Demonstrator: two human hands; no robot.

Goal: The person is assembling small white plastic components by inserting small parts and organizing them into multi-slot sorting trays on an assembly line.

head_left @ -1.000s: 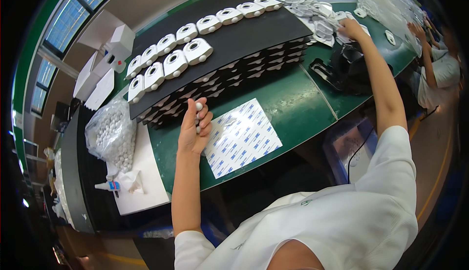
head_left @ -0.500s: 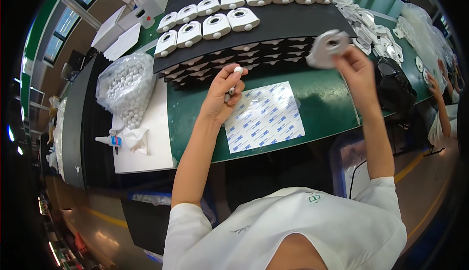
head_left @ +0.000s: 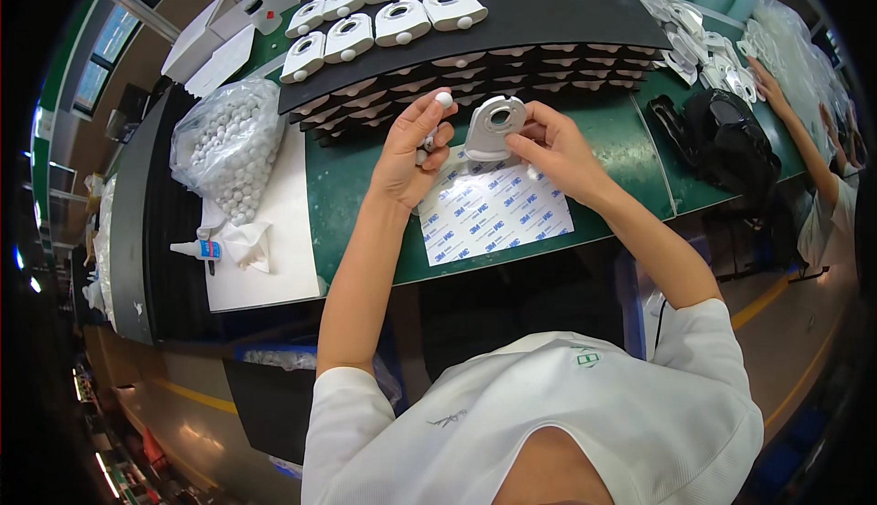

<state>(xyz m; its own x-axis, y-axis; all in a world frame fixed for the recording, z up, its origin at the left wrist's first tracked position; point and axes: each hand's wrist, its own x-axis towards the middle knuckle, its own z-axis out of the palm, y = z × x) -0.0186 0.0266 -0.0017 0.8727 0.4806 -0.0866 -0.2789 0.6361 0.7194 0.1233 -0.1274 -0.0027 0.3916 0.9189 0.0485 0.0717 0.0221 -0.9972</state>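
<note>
White housing (head_left: 482, 139): upright above the patterned sheet (head_left: 493, 224), gripped between right-hand (head_left: 559, 156) thumb and fingers; no fitted ball discernible. Left hand (head_left: 405, 160): thumb and forefinger pinch one white ball (head_left: 444, 99) (others sit within the curled fingers). Done, apparently: twelve ball-fitted housings (head_left: 402, 22) on the black board (head_left: 557, 26). Left: this housing and the loose pile (head_left: 726, 74).
</note>
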